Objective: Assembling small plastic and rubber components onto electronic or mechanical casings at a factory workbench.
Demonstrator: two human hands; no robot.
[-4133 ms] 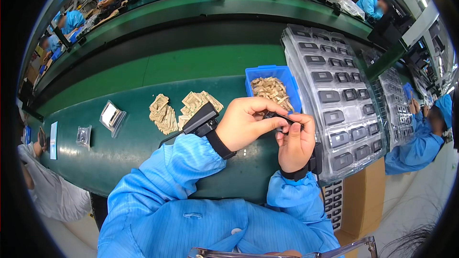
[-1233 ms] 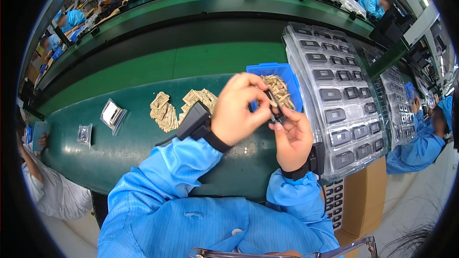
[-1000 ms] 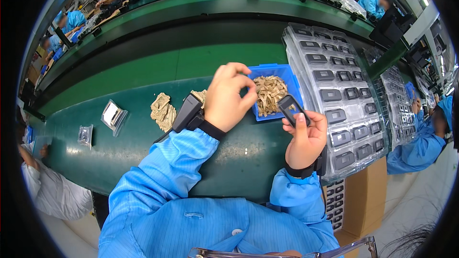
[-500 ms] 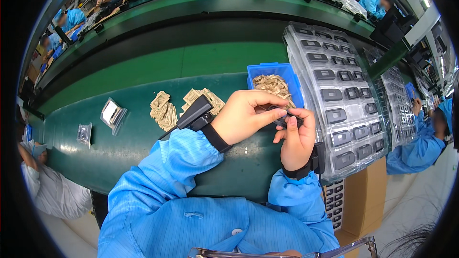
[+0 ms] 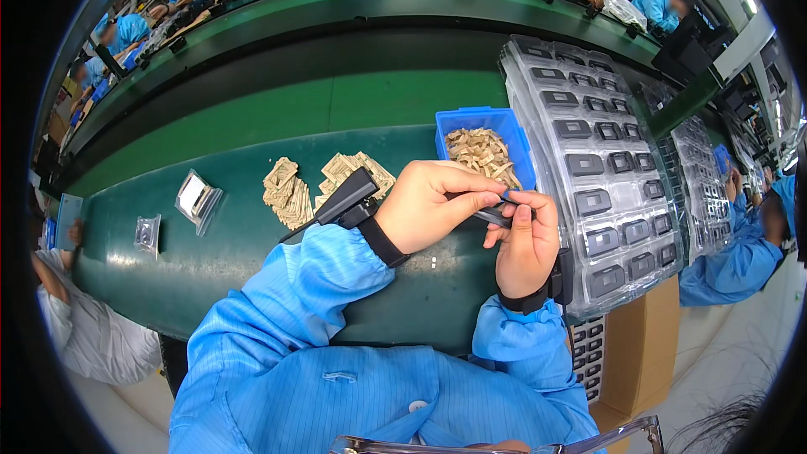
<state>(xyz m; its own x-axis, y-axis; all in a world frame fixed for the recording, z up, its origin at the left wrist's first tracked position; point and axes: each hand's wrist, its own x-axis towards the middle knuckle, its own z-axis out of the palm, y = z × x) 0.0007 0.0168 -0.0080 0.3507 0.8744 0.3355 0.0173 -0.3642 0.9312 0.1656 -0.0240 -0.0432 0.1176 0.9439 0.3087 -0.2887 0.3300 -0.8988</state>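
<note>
My left hand (image 5: 437, 206) and my right hand (image 5: 525, 240) meet over the green table (image 5: 235, 269), just in front of a blue bin (image 5: 483, 122). Between the fingertips of both hands is a small dark flat part (image 5: 496, 214). The left thumb and fingers pinch its near end, while the right fingers curl around its other end. The blue bin holds several small tan pieces (image 5: 479, 151). Both wrists carry black straps with a dark device on each.
Clear plastic trays (image 5: 605, 160) with dark parts in pockets lie to the right, over a cardboard box (image 5: 630, 361). Piles of tan pieces (image 5: 290, 189) and two clear bags (image 5: 197, 197) lie to the left. Other people in blue coats sit along the far bench and at the right.
One second ago my left hand was reaching into the blue bin while the right held the dark part alone. The left hand has come back and now both hands hold the part.
</note>
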